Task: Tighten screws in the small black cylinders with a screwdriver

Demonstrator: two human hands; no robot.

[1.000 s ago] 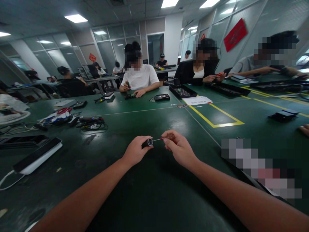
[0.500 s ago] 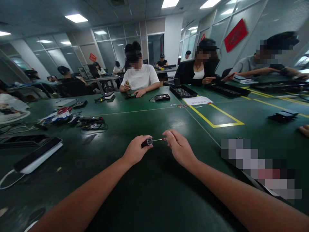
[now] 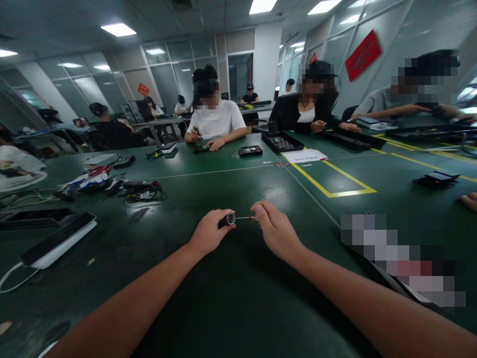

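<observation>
My left hand is closed around a black cylinder with a silvery ring at its open end, much like a small flashlight; its exact kind I cannot make out. That round end faces me and slightly right. In my right hand the fingers are wrapped round the red handle of a screwdriver. Its thin metal shaft points left and reaches the edge of the cylinder; whether the tip touches it is too small to tell. Both hands are held over the green table.
Left lie a white-and-black device with a cable, bundled cables and a black tray. Across the table, a person in a white shirt works. Black trays and yellow tape are farther right. A blurred-out item lies near my right forearm.
My hands stay almost in place; the right fingers have shifted slightly on the screwdriver, showing more of its handle. Across the table, a person in black has lowered a hand to a tray.
</observation>
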